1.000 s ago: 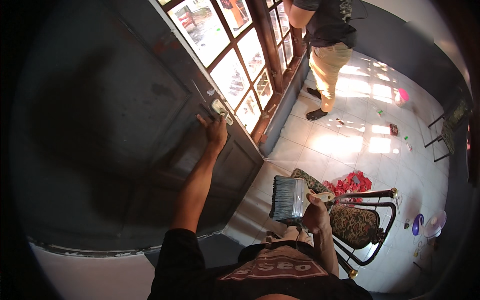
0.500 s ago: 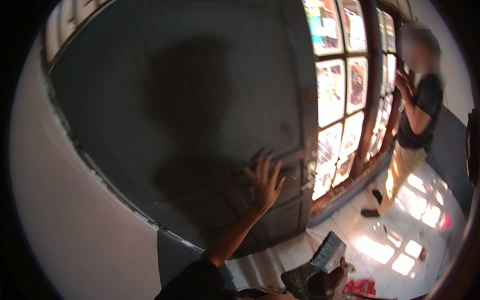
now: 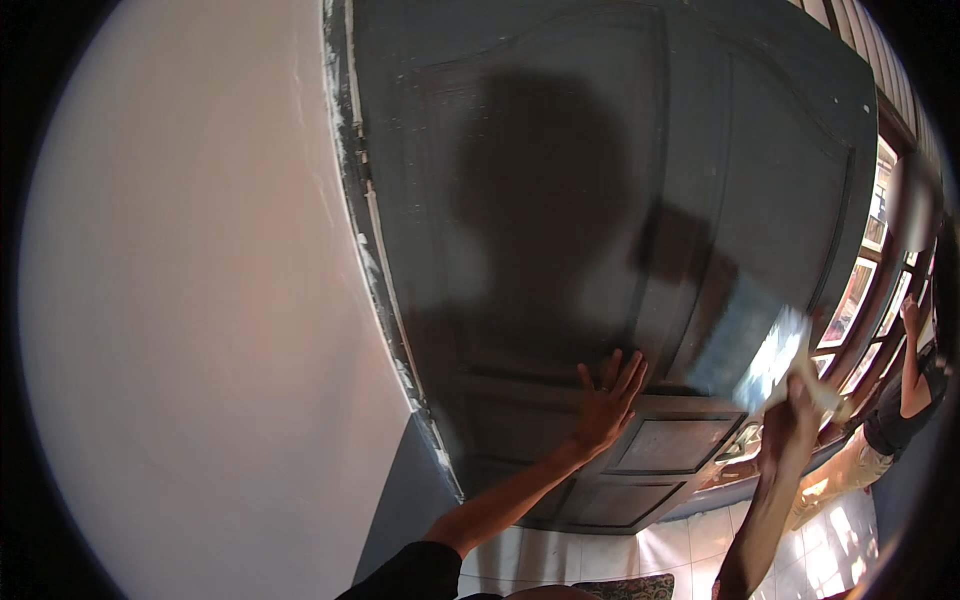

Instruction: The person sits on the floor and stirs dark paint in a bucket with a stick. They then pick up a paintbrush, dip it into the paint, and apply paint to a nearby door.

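Note:
A dark grey panelled door (image 3: 760, 130) fills the middle, with a shadow of a head and shoulders on it. Against its lower middle panel lies my left hand (image 3: 603, 408), fingers stretched out and nothing in them. To the right, my right hand (image 3: 790, 412) grips the handle of a wide brush (image 3: 750, 340) with a pale blue-grey head and dark bristles. That brush is raised in front of the door's right panel and smeared by motion; whether its bristles touch the door, I cannot tell.
At the left, a pale wall (image 3: 200, 300) meets the rough, white-patched door frame (image 3: 375, 250). Another person (image 3: 900, 410) in a dark top stands by the paned windows (image 3: 850, 300) at the far right. White floor tiles (image 3: 690, 540) and a patterned cloth-like piece (image 3: 640, 588) lie below.
My view has swung left and up along the door. My right hand has lifted the brush from low near the floor up to the door panel. My left hand stays spread at the door.

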`<action>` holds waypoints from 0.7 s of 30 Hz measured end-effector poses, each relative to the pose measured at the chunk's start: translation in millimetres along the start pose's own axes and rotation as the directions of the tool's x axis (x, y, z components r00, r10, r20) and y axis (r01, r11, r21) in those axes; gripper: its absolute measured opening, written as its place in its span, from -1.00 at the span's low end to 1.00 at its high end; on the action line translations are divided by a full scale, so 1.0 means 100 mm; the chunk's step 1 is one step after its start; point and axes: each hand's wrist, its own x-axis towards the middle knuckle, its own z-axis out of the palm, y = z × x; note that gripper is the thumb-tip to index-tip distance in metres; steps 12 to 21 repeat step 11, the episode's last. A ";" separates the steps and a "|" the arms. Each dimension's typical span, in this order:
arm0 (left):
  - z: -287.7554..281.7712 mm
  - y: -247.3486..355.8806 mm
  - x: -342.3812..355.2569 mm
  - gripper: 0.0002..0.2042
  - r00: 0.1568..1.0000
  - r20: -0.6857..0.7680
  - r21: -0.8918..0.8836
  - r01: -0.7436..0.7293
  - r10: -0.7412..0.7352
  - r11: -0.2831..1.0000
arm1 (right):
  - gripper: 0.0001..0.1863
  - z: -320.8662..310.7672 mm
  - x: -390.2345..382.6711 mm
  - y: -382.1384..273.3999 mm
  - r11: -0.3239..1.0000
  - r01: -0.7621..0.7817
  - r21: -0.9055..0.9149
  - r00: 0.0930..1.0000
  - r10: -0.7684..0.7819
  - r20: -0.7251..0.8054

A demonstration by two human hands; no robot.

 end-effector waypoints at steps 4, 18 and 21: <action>0.09 -0.54 -0.35 -0.13 0.993 0.035 0.227 -0.120 0.115 0.967 | -0.52 1.85 0.68 -0.20 0.813 0.468 -0.346 0.863 -0.336 0.379; -0.09 -0.67 -0.35 -0.22 0.964 0.079 0.177 -0.266 0.255 0.948 | -0.69 3.73 1.19 -0.62 0.033 0.924 -0.382 0.337 -0.547 0.767; -0.09 -0.67 -0.35 -0.22 0.964 0.079 0.177 -0.266 0.255 0.948 | -0.69 3.73 1.19 -0.62 0.033 0.924 -0.382 0.337 -0.547 0.767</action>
